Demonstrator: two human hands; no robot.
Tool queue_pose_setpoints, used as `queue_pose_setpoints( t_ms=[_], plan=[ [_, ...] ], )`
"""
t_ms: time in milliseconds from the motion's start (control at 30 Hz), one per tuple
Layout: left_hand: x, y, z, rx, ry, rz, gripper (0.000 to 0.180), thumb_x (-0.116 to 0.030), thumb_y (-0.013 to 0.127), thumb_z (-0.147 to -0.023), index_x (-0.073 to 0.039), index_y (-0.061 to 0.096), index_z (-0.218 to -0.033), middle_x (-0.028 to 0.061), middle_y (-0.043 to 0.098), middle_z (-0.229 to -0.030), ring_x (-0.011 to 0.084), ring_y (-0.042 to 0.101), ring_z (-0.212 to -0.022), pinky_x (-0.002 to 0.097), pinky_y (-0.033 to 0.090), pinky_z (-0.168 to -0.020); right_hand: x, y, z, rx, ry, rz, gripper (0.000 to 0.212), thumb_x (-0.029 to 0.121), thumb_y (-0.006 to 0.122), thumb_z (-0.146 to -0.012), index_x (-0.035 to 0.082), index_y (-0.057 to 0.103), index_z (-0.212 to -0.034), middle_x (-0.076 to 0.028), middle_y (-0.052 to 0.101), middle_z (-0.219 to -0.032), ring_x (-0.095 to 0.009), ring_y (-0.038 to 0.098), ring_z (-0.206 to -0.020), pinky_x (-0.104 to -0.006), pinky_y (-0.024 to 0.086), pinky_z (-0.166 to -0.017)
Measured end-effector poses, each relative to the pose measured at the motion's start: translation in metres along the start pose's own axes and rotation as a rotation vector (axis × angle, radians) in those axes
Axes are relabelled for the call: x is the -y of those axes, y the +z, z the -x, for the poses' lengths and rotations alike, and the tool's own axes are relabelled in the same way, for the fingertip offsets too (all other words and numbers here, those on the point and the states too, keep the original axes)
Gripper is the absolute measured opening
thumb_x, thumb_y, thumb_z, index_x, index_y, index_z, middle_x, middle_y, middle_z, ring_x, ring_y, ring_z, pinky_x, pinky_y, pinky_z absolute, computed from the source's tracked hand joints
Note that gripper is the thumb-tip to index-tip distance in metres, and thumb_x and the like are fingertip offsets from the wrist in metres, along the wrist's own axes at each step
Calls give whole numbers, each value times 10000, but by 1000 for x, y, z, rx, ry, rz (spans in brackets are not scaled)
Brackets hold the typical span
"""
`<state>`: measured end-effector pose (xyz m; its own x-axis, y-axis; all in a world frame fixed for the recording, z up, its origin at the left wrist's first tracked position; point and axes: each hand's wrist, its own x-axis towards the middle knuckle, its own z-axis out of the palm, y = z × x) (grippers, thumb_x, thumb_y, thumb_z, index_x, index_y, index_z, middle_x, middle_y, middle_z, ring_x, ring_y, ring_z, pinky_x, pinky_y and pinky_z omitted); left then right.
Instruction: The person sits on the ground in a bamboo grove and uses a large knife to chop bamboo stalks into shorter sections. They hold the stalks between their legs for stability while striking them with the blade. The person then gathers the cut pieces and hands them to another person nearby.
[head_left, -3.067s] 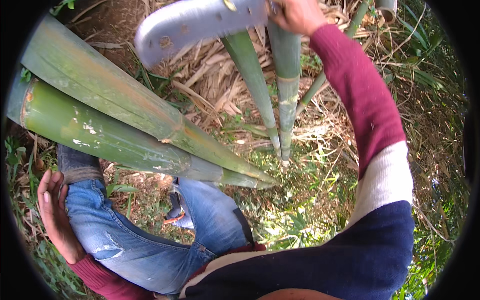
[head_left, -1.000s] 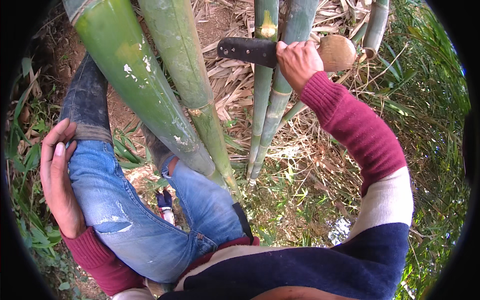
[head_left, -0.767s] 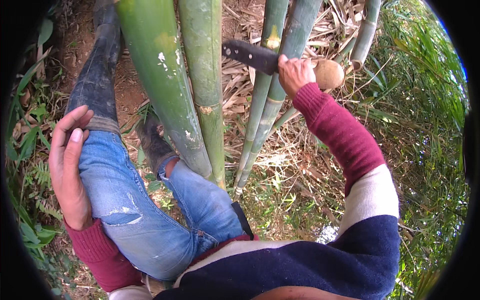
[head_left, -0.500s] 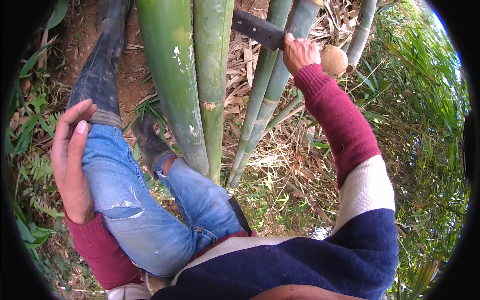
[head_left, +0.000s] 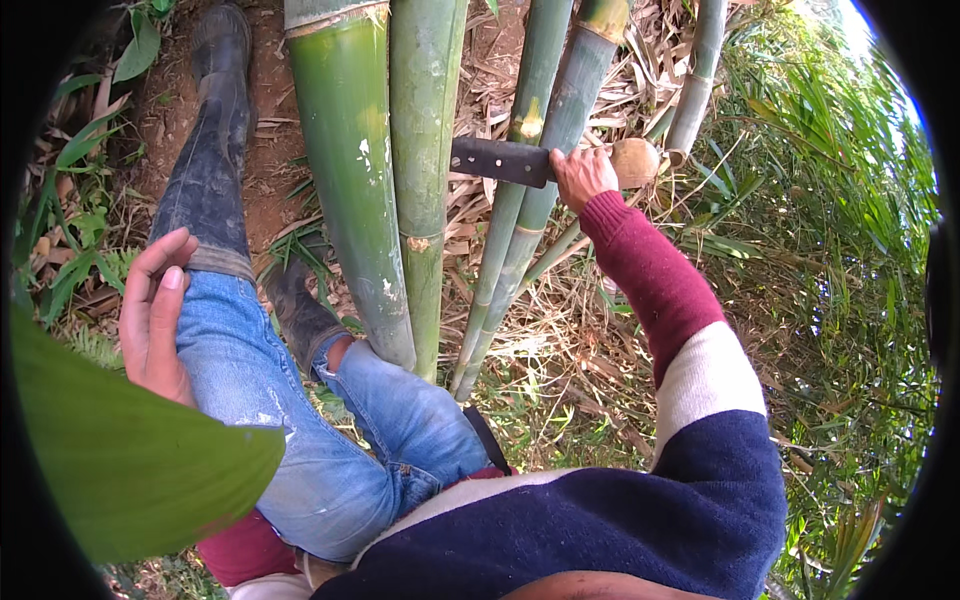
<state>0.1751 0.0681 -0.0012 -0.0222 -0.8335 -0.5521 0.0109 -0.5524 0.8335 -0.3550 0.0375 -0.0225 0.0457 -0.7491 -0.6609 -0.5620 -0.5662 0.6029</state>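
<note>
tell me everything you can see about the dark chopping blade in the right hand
The broad dark chopping blade is flat, dull and blackish, apparently metal, with a squared tip. It lies roughly level, pointing to the person's left, across two thin green bamboo stems and reaching a thicker one. The right hand grips its handle, whose rounded pale wooden butt sticks out behind.

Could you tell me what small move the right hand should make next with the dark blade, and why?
Probably draw the dark flat blade back for another chop: the right hand holds it against the thin green bamboo stem, which stands uncut, while the left hand rests clear on the knee.
</note>
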Motion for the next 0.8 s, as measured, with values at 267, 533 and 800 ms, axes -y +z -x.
queue_pose_setpoints(
  t_ms=[267,533,800],
  plan=[
    [-1,6,-1,-10,17,-77,410,-253,506,-993,25,568,-1288,150,597,-1261,220,524,-1224,343,332,-1096,8,6,0,-26,67,-207,147,215,486,-942,90,550,-989,-172,680,-845,-335,685,-838,-453,482,-781],
    [-1,10,-4,-5,11,-113,379,-222,495,-999,15,580,-1282,147,608,-1253,221,538,-1225,341,348,-1098,-5,-15,-24,-97,127,-236,148,212,488,-938,80,545,-974,-162,678,-801,-343,694,-820,-470,506,-772],
    [-9,18,0,-30,-12,-128,382,-236,499,-998,8,585,-1279,152,613,-1253,227,537,-1234,350,339,-1109,-7,-35,-48,-221,223,-254,154,207,469,-952,74,544,-970,-134,677,-764,-331,689,-687,-453,524,-672]
  ],
)
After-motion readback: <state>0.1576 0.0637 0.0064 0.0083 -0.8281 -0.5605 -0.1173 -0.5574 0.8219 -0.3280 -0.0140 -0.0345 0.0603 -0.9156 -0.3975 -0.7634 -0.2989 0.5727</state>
